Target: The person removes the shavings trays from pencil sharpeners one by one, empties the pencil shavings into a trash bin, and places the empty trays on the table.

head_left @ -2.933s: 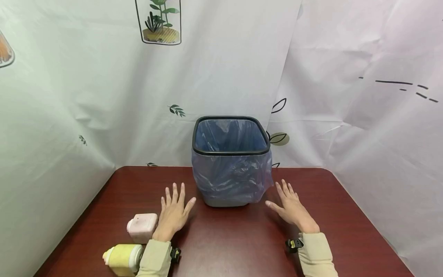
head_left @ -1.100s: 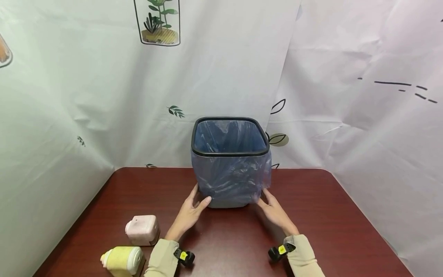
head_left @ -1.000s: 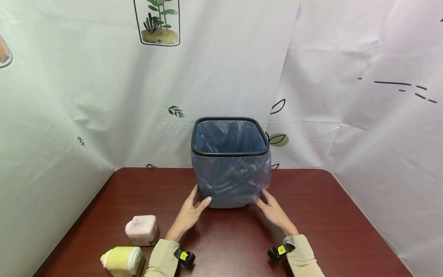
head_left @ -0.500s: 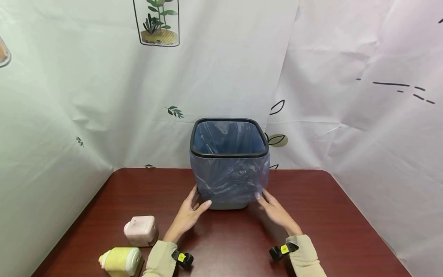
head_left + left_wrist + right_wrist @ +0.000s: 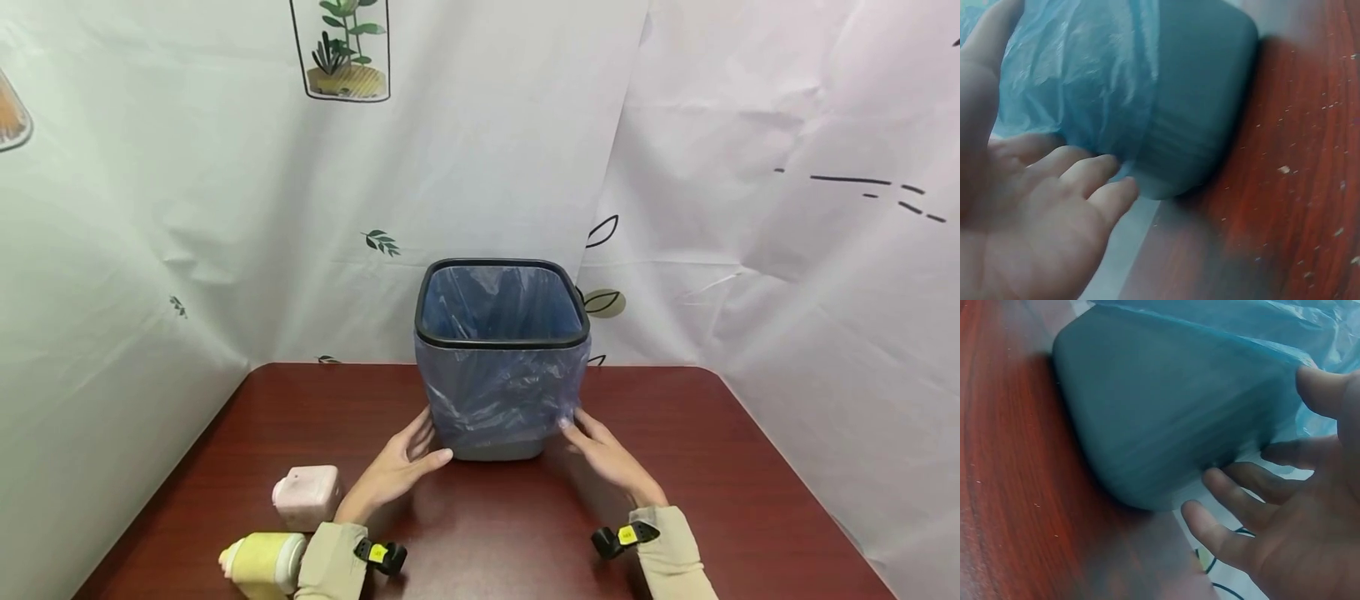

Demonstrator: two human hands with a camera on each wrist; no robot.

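A grey trash bin [image 5: 498, 450] with a black rim stands upright on the table. A thin bluish trash bag [image 5: 502, 392] lines it and is folded down over the outside. My left hand [image 5: 393, 467] is at the bin's lower left side, fingers loosely extended and thumb apart from the wall. In the left wrist view its fingertips [image 5: 1107, 165] are close to the bag's lower edge. At the lower right side is my right hand [image 5: 607, 454], thumb against the bag. The right wrist view shows its fingers [image 5: 1229, 494] spread beside the bin wall; contact is hard to tell.
A pink bottle [image 5: 307, 496] and a yellow bottle [image 5: 262, 562] lie on the dark red table [image 5: 675, 433] at the left, close to my left forearm. White printed cloth [image 5: 487, 167] hangs behind the table and along both sides.
Both hands have moved from lying spread on the table to the bin's lower sides. Over the last half second the bin has shifted slightly toward me, and my left hand has drawn back a little.
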